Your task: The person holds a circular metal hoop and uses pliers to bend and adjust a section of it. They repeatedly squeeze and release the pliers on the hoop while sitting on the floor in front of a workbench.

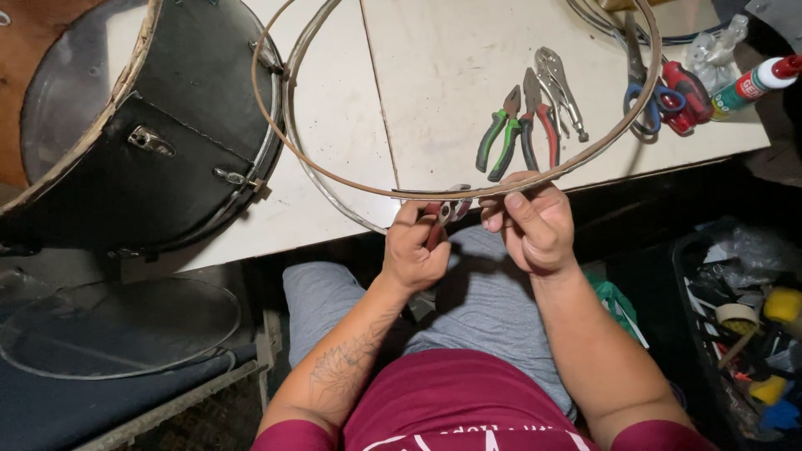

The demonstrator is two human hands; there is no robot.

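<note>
- A clear round drum skin point(117, 326) lay flat on a dark blue surface at the far left, below the table's edge.
- Above it, a black drum shell point(159, 134) rested on its side, leaning over the left end of the white table point(434, 75), its metal lugs facing the seated person.
- A thin metal ring point(311, 167) lay on the tabletop just beside the shell, partly under the larger hoop.
- The person's left hand point(415, 248), forearm tattooed, was clenched around red-handled pliers point(441, 219), whose jaws met the near edge of the hoop.
- The thin brown hoop point(622, 125), a wide circle, stretched from the table's far side down to the person's hands at the table's near edge, over the lap.
- The right hand point(532, 224) pinched the hoop's near edge between thumb and fingers, just beside the pliers.
- Inside the hoop's circle, green-handled pliers point(499, 134), red-handled pliers point(540, 125) and silver locking pliers point(560, 88) lay side by side on the table.
- Blue-handled scissors point(650, 98) and a red tool point(687, 90) lay near the hoop's right rim.
- A glue bottle point(756, 83) with a red cap lay at the table's right corner.
- A dark bin point(743, 334) of tape rolls and odds stood on the floor at far right.
</note>
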